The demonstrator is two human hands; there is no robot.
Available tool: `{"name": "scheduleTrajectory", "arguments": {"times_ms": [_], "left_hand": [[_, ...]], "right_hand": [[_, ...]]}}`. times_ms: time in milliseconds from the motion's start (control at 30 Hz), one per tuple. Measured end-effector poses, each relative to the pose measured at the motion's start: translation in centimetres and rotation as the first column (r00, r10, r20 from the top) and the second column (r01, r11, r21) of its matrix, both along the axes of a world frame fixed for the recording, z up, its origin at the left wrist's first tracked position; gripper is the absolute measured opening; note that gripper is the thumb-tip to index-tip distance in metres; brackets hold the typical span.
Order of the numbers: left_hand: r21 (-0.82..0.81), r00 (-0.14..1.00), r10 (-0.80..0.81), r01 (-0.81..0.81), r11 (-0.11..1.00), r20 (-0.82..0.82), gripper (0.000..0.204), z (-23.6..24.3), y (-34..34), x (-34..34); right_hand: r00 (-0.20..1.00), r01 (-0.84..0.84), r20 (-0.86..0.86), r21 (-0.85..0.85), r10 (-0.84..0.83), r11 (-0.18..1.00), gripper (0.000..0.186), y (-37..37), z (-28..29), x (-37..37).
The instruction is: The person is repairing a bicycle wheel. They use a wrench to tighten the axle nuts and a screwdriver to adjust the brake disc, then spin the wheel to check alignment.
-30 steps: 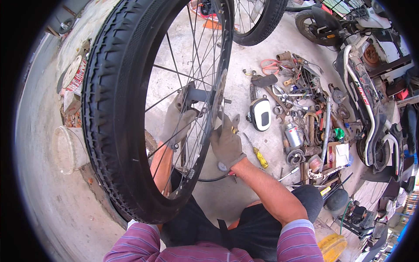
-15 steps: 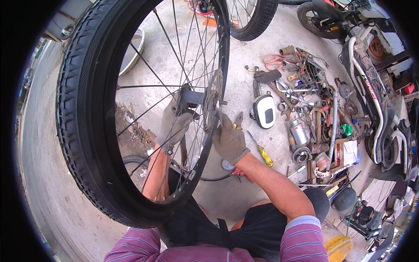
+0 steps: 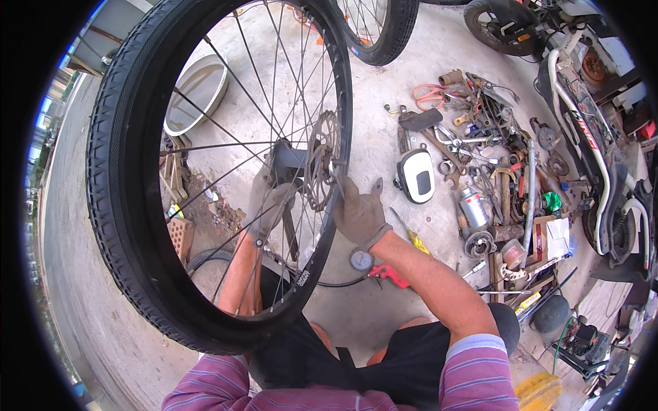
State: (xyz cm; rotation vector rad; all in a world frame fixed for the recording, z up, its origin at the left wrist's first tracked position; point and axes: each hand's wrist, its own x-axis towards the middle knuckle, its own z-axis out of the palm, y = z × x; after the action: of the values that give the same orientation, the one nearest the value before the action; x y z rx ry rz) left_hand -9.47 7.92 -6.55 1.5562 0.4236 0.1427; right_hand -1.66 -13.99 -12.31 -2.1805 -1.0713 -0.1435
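A bicycle wheel with a black knobby tyre (image 3: 127, 205) stands tilted in front of me. Its black hub (image 3: 291, 159) and drilled brake disc (image 3: 321, 161) sit among the spokes. My left hand (image 3: 269, 202), in a grey glove, shows behind the spokes, its fingers closed around the hub's left side. On the disc side, my gloved right hand (image 3: 361, 214) has its fingers bent together just below the axle end (image 3: 338, 163); what they pinch is hidden. A dark bar (image 3: 290, 233) shows below the hub; I cannot tell whether it is held.
Right of the wheel lie a white-and-black saddle-shaped object (image 3: 416, 176), a yellow-handled screwdriver (image 3: 418, 241) and a heap of tools (image 3: 473, 130). A pressure gauge (image 3: 361, 259) with a red handle (image 3: 389, 275) lies near my knees. A basin (image 3: 199, 96) and motorcycle parts (image 3: 582, 137) stand around.
The wheel has shifted slightly left and turned, uncovering more of the basin and a brick. Both hands stay at the hub; the right arm has moved a little, uncovering more of the gauge.
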Motion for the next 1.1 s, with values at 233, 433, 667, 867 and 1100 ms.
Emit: {"name": "scheduleTrajectory", "arguments": {"times_ms": [233,433,667,867,1100], "left_hand": [[0.062,1.000,0.013,-0.015,0.998,0.024,0.030,0.1,-0.3,-0.2],[0.096,0.999,-0.015,0.010,0.995,0.045,0.029,-0.9,0.2,-0.1],[0.282,0.998,-0.024,0.038,0.959,-0.053,0.028,0.3,0.0,-1.7],[-0.006,0.987,0.117,-0.118,0.993,-0.111,0.023,0.7,-0.3,-1.0],[-0.087,0.987,0.138,-0.145,0.986,-0.088,0.038,1.0,-0.4,-0.2]], "right_hand": [[1.000,-0.026,0.007,0.028,0.026,0.999,0.060,0.1,-1.2,1.6],[0.999,-0.019,0.032,0.027,0.018,0.999,0.051,0.0,-1.0,2.8],[0.999,-0.046,0.012,-0.233,0.050,0.971,0.037,-2.6,-2.8,9.5],[0.997,-0.033,-0.079,-0.073,0.027,0.997,0.025,-1.7,-3.1,8.8],[0.417,0.206,-0.907,0.148,0.050,0.967,0.025,-1.8,4.9,6.0]]}}
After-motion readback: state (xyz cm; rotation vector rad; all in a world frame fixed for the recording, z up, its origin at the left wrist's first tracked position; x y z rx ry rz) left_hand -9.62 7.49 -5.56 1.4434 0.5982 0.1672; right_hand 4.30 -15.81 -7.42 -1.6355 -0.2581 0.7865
